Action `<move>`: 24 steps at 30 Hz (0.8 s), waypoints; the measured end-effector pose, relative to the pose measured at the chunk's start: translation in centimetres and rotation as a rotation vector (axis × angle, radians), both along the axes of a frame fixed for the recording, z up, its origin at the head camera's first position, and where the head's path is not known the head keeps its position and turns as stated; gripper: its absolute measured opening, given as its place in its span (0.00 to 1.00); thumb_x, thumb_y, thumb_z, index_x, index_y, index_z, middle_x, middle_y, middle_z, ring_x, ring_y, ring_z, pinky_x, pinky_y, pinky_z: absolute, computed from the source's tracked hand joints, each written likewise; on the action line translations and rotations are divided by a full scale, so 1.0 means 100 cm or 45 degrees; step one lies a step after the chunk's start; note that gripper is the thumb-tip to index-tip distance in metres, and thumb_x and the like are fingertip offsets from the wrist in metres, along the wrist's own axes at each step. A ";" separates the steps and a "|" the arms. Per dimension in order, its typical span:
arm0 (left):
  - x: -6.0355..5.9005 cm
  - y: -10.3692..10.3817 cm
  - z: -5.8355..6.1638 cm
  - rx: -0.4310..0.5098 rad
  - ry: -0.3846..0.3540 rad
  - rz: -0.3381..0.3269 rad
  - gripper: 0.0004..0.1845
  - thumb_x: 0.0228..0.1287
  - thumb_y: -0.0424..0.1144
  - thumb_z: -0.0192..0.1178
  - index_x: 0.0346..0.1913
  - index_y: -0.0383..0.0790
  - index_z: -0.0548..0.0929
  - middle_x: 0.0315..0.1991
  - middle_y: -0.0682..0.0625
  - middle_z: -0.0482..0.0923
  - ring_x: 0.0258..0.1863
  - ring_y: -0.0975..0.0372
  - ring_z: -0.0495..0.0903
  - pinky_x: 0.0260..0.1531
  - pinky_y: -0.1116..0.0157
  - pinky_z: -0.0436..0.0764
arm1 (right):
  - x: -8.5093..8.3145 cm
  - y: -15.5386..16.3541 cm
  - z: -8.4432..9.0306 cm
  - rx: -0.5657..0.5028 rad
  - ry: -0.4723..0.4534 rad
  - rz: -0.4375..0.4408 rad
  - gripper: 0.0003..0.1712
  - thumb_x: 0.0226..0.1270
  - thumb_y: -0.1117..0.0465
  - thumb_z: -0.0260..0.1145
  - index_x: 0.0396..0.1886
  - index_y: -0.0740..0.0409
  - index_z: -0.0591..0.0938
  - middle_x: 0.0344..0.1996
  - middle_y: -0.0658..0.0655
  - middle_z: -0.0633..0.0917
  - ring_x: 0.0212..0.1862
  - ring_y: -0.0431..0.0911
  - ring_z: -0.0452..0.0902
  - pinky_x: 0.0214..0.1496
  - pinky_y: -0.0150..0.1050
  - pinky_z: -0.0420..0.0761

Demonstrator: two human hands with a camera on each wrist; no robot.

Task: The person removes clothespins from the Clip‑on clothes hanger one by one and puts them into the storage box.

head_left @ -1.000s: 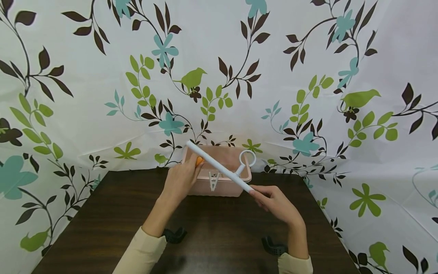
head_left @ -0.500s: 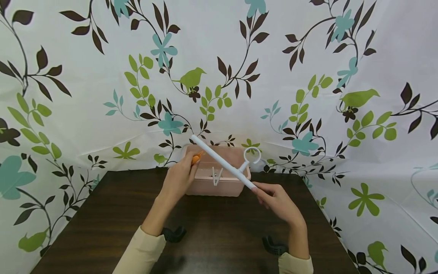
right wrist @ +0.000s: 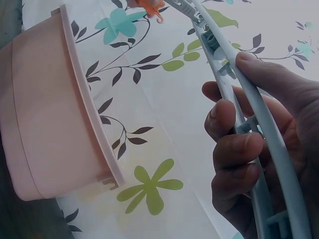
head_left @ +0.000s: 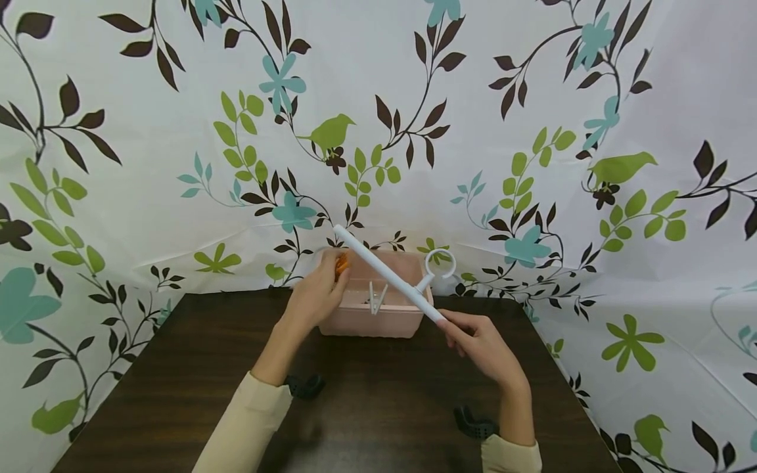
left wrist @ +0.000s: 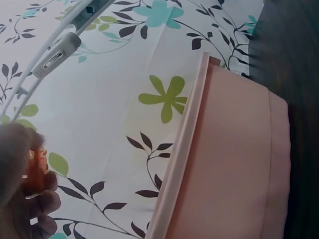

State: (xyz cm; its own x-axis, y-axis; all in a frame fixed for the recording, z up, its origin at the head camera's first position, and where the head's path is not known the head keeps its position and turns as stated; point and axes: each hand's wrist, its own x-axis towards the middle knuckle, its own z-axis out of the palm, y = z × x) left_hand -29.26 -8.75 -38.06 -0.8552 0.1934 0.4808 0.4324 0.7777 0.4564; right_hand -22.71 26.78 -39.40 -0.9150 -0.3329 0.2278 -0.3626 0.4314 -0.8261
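A pale blue-white clip hanger (head_left: 387, 274) is held slanted above a pink bin (head_left: 371, 323). My right hand (head_left: 485, 345) grips its lower right end; the right wrist view shows fingers and thumb curled round the hanger's two rails (right wrist: 271, 134). Its round hook (head_left: 452, 266) points up and right. Below the bar hangs a white clip (head_left: 376, 299), over the bin's opening. Near the hanger's upper left part, my left hand (head_left: 313, 292) pinches an orange clip, perhaps a clothespin (head_left: 342, 263), largely covered by the fingers. Another white clip (left wrist: 57, 55) shows on the hanger in the left wrist view.
The bin stands at the back of a dark wooden table (head_left: 378, 407). A white cloth (head_left: 378, 79) printed with leaves, flowers and birds hangs behind and at both sides. Black wrist mounts (head_left: 475, 424) sit by both wrists.
The hanger's upper left end has risen and shifted slightly right. My left hand has drawn a little away from the bar, still holding the orange clip, and then lifted slightly.
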 end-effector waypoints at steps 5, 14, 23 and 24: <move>-0.014 0.003 0.006 -0.095 -0.001 -0.004 0.24 0.82 0.48 0.62 0.68 0.37 0.74 0.44 0.44 0.80 0.25 0.58 0.75 0.23 0.62 0.72 | -0.001 0.000 0.000 -0.011 -0.004 -0.004 0.16 0.82 0.51 0.67 0.62 0.46 0.89 0.26 0.62 0.84 0.21 0.49 0.73 0.25 0.40 0.79; -0.034 0.008 0.003 -0.108 -0.150 -0.047 0.16 0.76 0.46 0.70 0.55 0.41 0.81 0.36 0.47 0.85 0.29 0.56 0.81 0.26 0.56 0.79 | 0.001 0.001 -0.001 -0.017 0.010 0.018 0.16 0.83 0.53 0.66 0.64 0.47 0.88 0.28 0.62 0.84 0.22 0.54 0.72 0.25 0.43 0.79; -0.048 0.014 -0.014 -0.188 -0.133 -0.031 0.17 0.76 0.45 0.70 0.62 0.46 0.85 0.45 0.48 0.90 0.35 0.53 0.86 0.33 0.49 0.84 | 0.000 0.003 0.000 -0.001 0.015 0.015 0.17 0.82 0.53 0.67 0.65 0.46 0.88 0.28 0.62 0.84 0.22 0.52 0.73 0.25 0.39 0.78; -0.050 0.015 -0.016 -0.210 -0.111 -0.023 0.17 0.75 0.45 0.70 0.61 0.45 0.85 0.45 0.48 0.90 0.36 0.53 0.86 0.35 0.48 0.84 | 0.001 0.003 0.000 0.002 0.013 0.012 0.17 0.82 0.52 0.67 0.65 0.45 0.88 0.28 0.62 0.84 0.22 0.50 0.73 0.25 0.39 0.78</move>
